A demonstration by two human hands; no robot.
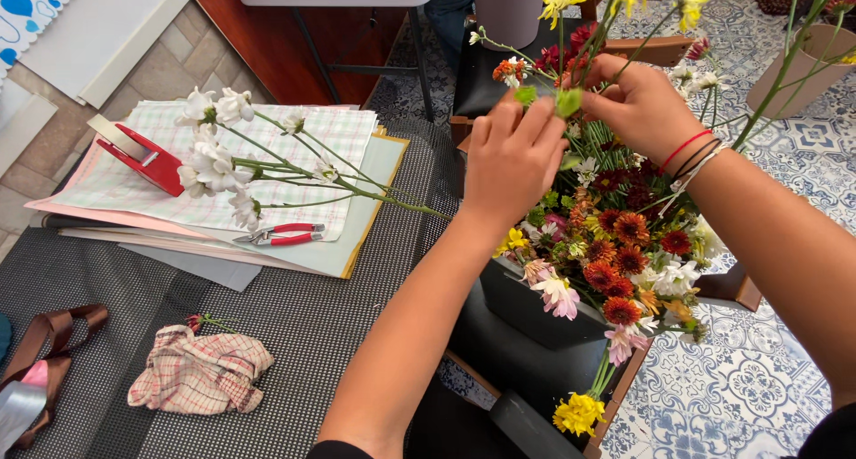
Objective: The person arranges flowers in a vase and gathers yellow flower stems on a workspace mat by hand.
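Both hands are working above the dark container [526,309] of mixed flowers [624,245] beside the bench [312,334]: the left hand [510,160] and right hand [637,102] are each pinching green stems [568,101] in a clenched grip.

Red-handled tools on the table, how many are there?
2: a red tape dispenser lying on the checked paper at the left, and red-handled cutters on the same paper's near edge, below the white flower stems. Others may be hidden under the papers.

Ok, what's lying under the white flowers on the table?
The white flowers lie on checked paper, atop stacked pink and green sheets. Whatever lies beneath the stack is covered.
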